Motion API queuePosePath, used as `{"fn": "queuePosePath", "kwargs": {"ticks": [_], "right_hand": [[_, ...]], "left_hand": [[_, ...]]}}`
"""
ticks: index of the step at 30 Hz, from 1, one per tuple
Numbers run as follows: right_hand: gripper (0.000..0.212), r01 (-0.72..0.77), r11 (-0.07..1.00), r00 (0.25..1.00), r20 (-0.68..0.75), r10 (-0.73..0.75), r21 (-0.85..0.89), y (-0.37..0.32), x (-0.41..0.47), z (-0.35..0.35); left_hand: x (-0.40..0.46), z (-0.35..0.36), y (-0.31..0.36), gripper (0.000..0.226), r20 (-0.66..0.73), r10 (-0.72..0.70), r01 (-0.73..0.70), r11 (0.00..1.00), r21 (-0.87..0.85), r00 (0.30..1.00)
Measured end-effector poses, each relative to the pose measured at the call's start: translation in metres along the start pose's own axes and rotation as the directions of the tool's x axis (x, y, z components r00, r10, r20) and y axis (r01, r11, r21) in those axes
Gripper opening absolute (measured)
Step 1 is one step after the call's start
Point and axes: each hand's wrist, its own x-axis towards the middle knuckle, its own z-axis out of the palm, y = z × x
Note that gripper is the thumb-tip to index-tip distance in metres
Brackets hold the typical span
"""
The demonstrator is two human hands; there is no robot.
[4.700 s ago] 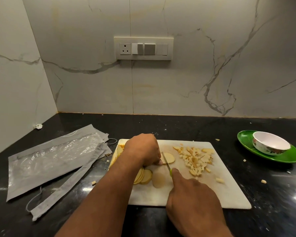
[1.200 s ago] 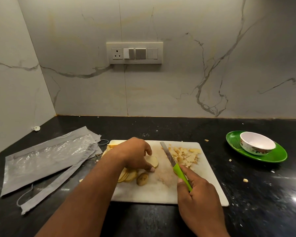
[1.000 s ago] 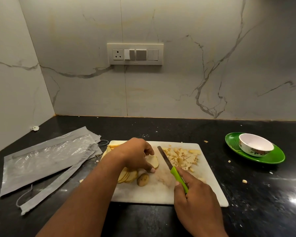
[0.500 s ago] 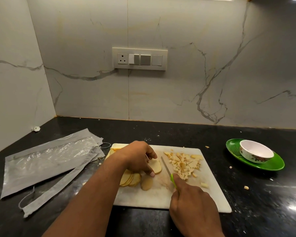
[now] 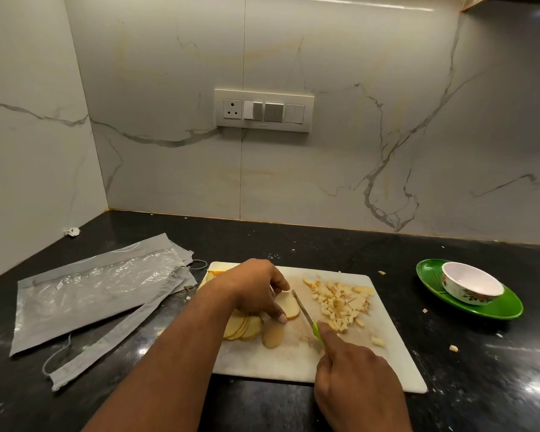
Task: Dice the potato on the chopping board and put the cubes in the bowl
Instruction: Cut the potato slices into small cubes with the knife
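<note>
Potato slice (image 5: pixel 289 304) under left hand (image 5: pixel 253 288), knife (image 5: pixel 303 310) alongside.

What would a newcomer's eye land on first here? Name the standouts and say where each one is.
First, the two hands at the white chopping board: the left hand pins a potato slice while the right hand works a green-handled knife beside it. Just right of the blade lies a pile of potato cubes. Far right, the empty white bowl sits on a bright green plate.
</note>
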Motion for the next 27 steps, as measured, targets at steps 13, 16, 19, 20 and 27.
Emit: {"fn": "queuePosePath", "kwargs": {"ticks": [13, 16, 19, 20, 27], "right_hand": [[0.056, 0.015, 1.0, 0.997, -0.073, -0.015, -0.001, -0.013, 0.002, -0.009], [0.057, 0.038, 0.999, 0.997, -0.07, -0.041, -0.039, -0.023, 0.006, -0.008], [0.06, 0.024, 0.997, 1.0, -0.011, -0.024, -0.067, -0.031, 0.01, -0.008], [0.06, 0.024, 0.996, 1.0, 0.006, -0.024, -0.08, -0.033, 0.009, -0.009], [0.062, 0.026, 0.988, 0.98, 0.198, 0.005, -0.153, -0.04, -0.011, -0.022]], "left_hand": [[-0.001, 0.002, 0.005, 0.057, -0.029, -0.03, 0.03, 1.0, -0.004, 0.999], [0.002, 0.005, 0.004, 0.056, -0.038, -0.05, 0.05, 0.999, -0.002, 0.998], [0.006, 0.007, 0.004, 0.055, -0.04, -0.071, 0.07, 0.997, -0.012, 0.997], [0.007, 0.007, 0.004, 0.054, -0.039, -0.078, 0.078, 0.997, -0.014, 0.996], [0.011, 0.008, 0.005, 0.05, -0.016, -0.112, 0.111, 0.994, -0.021, 0.994]]}}
